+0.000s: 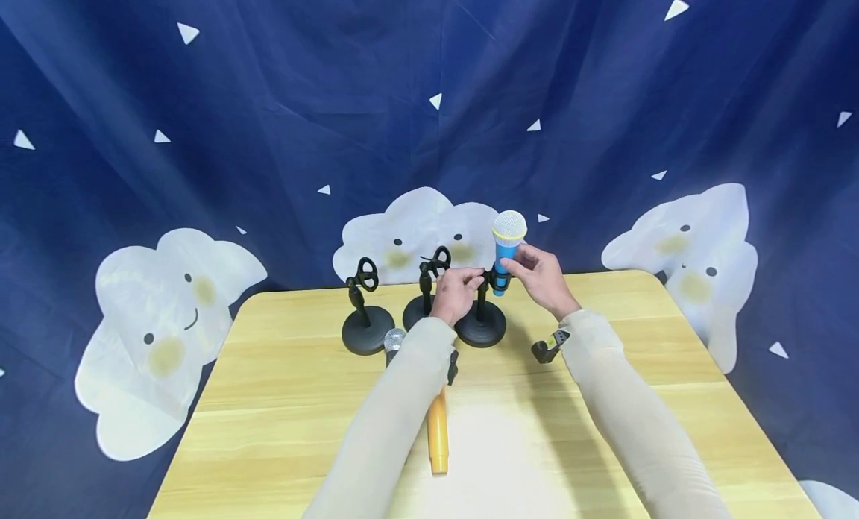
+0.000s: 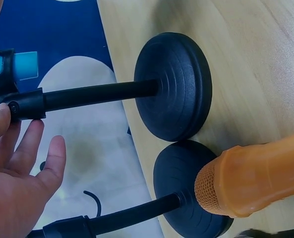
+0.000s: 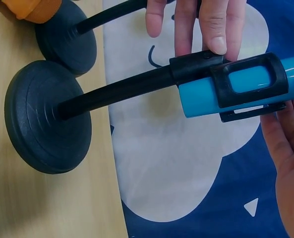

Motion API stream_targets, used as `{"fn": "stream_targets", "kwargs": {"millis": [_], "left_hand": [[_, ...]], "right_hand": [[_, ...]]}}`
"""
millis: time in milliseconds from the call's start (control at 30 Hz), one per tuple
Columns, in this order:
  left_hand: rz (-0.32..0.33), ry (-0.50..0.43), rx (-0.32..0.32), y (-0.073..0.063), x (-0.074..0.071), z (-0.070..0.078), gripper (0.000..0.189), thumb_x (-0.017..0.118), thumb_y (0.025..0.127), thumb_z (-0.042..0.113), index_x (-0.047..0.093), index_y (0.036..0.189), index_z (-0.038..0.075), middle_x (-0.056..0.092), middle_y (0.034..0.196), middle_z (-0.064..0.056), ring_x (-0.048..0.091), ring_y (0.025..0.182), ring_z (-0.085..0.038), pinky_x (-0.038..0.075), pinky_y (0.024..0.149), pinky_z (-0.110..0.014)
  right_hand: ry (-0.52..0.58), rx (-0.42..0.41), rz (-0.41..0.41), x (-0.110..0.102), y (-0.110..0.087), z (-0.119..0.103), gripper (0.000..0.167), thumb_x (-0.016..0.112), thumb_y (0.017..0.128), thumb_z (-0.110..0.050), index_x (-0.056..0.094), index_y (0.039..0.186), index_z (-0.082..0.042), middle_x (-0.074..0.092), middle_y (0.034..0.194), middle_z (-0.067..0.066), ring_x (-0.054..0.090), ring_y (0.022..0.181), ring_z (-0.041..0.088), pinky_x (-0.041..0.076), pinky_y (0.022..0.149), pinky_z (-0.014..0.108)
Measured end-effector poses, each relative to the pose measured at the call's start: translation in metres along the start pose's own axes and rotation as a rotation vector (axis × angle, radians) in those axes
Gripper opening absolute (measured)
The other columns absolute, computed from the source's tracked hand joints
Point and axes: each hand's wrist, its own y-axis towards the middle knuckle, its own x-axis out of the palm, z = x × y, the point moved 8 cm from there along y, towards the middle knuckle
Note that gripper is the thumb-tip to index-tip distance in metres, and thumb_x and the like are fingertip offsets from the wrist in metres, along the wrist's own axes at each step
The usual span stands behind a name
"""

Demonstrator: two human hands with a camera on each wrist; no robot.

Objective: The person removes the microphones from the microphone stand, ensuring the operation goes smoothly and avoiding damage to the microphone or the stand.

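In the head view, a blue microphone (image 1: pixel 505 256) with a white mesh head and yellow ring stands nearly upright in the clip of the rightmost black stand (image 1: pixel 481 326). My right hand (image 1: pixel 543 280) holds its body between thumb and fingers. My left hand (image 1: pixel 455 295) pinches the top of that stand's post, just below the clip, as the left wrist view shows at the post's collar (image 2: pixel 29 104). The right wrist view has the black clip (image 3: pixel 250 84) wrapped around the microphone's lower end, which sticks out past it.
Two more black stands with bare ring clips, a left one (image 1: pixel 367 329) and a middle one (image 1: pixel 417 310), stand alongside. An orange microphone (image 1: pixel 438 433) and a silver-headed microphone (image 1: pixel 394 339) lie nearer me, partly under my left sleeve. A blue curtain (image 1: pixel 429 153) hangs behind the table.
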Motion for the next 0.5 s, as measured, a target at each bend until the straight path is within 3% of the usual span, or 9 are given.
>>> {"fn": "stream_targets", "kwargs": {"millis": [133, 500], "left_hand": [[-0.004, 0.004, -0.002, -0.0002, 0.0005, 0.0002, 0.025, 0.065, 0.098, 0.02, 0.074, 0.122, 0.016, 0.071, 0.121, 0.0, 0.066, 0.112, -0.017, 0.054, 0.094, -0.03], [0.003, 0.015, -0.012, -0.0005, 0.0, 0.0004, 0.025, 0.066, 0.098, 0.02, 0.075, 0.121, 0.017, 0.072, 0.119, 0.0, 0.066, 0.112, -0.017, 0.054, 0.093, -0.03]], "right_hand": [[-0.007, -0.01, 0.006, -0.0008, -0.0007, -0.0011, 0.023, 0.07, 0.096, -0.023, 0.065, 0.095, -0.001, 0.065, 0.085, 0.008, 0.058, 0.075, 0.02, 0.048, 0.066, 0.022], [-0.004, -0.024, 0.003, -0.002, 0.0008, -0.0052, 0.024, 0.07, 0.096, -0.024, 0.064, 0.094, -0.001, 0.064, 0.083, 0.012, 0.055, 0.073, 0.021, 0.043, 0.063, 0.025]]}}
